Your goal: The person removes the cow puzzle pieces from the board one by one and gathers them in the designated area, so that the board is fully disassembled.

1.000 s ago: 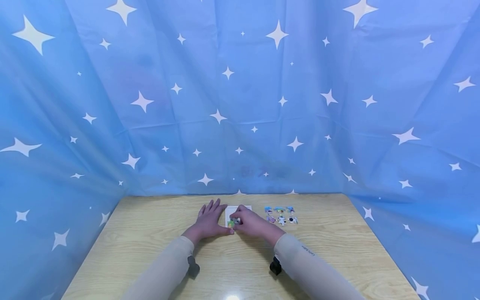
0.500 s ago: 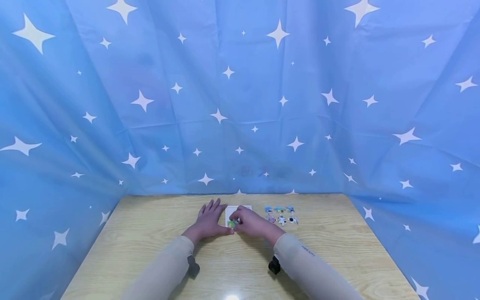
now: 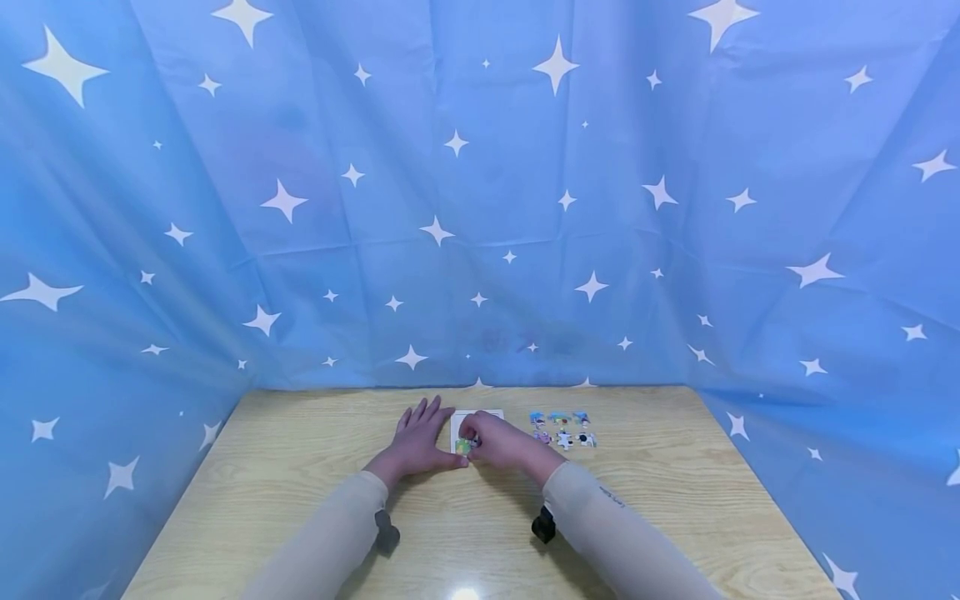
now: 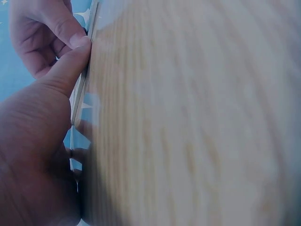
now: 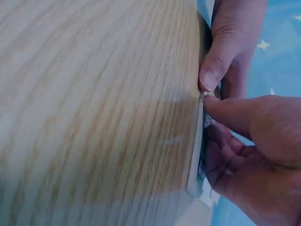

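Behind the white tray [image 3: 459,415] we see a blue curtain [image 3: 480,167] printed with white stars, and beneath the tray a wood-grained tabletop [image 3: 300,450]. At the tray's left side lies our left hand [image 3: 422,442], fingers straight and spread, gripping nothing, its thumb reaching along the near edge and touching there. Over the tray's near part is our right hand [image 3: 501,442], fingers and thumb curled inward; as far as we can judge it grasps a puzzle piece, mostly hidden under the fingertips.

The tray is shallow with a low rim. Inside, a green-and-yellow piece [image 3: 462,447] lies in the near left corner, close beside the right fingertips; the far part shows white backing, and we cannot tell how much else sits below the hand. Right of the tray, well apart from it, six loose pieces [image 3: 564,440] lie in two rows of three.

To handle this well, we would keep the left thumb steady against the rim so the tray cannot slide, hold the puzzle piece level, line its edges up with its neighbour, and press lightly and evenly; forcing a tilted piece could lift the one beside it.
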`<state>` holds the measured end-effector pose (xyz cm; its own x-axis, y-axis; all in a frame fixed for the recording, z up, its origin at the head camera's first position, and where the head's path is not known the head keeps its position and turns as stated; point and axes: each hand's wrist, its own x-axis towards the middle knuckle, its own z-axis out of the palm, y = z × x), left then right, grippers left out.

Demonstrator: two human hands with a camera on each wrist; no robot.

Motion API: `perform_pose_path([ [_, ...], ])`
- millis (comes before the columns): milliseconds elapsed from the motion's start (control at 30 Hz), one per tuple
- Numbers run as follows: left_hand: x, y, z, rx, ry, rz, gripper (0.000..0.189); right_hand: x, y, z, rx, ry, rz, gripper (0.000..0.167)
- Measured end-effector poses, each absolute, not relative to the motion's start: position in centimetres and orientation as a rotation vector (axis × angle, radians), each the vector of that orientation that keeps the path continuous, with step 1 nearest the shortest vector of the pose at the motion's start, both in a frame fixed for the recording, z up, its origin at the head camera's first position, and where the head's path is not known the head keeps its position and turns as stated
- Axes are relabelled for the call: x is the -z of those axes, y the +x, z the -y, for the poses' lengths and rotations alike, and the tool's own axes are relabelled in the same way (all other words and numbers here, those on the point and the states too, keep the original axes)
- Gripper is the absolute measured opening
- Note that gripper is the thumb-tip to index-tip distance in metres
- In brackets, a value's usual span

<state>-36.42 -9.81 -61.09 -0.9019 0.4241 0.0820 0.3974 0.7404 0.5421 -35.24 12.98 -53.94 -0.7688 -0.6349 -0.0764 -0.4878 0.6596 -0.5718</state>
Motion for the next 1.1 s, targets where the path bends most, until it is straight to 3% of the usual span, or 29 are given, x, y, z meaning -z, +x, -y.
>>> perform_pose_path([
  [1100, 61.31, -36.54, 9.83, -0.869, 0.675, -2.889, 0.113, 54.53, -35.06, -13.52, 1.039, -0.746, -2.535, 0.033],
])
